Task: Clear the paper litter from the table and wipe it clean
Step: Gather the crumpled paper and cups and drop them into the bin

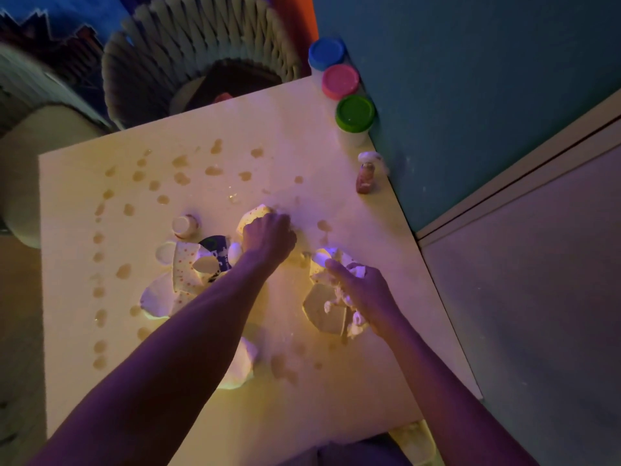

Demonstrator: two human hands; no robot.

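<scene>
A pale square table (302,136) is dotted with brown spill drops and strewn with paper litter. My left hand (268,235) reaches to the table's middle and grips a crumpled spotted paper (255,213). My right hand (361,285) holds a bunch of crumpled white paper scraps (336,297) at the right, partly over a flat paper piece (322,311). A spotted paper sheet and a dark printed piece (198,264) lie left of my left forearm. Another white paper lump (240,364) lies under that forearm.
Three tubs with blue (326,52), pink (340,81) and green (355,112) lids line the table's right edge. Near them stands a small bottle (366,173). A small capped jar (184,225) stands mid-table. A woven basket (201,55) sits beyond the far edge.
</scene>
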